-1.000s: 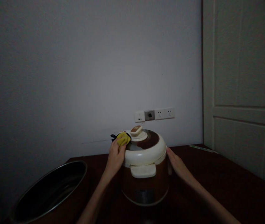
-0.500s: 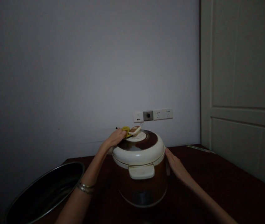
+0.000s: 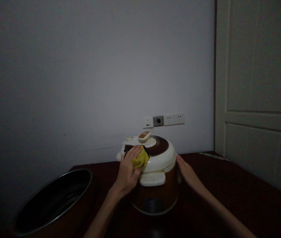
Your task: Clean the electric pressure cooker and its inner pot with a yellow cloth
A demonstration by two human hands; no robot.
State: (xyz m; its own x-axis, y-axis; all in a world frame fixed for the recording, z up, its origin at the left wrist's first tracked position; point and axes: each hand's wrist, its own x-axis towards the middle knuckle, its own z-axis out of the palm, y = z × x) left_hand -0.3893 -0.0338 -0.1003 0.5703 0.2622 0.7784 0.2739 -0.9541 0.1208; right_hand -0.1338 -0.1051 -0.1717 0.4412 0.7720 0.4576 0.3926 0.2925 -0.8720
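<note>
Nearest me, at the lower left, a wide dark basin with a pale rim sits on the dark red tabletop. My left hand is curled around a bunched yellow cloth with a dark edge, holding it against the near-left part of the lid of a brown and white cooker. The cooker stands upright in front of me, between my hands, its white front handle facing my way. My right hand grasps nothing; it lies flat, fingers outstretched, against the cooker's right side. Beyond the cloth rises the lid's knob. A thin strip lies along the far right of the tabletop, and behind the cooker a row of sockets is set in the pale wall.
</note>
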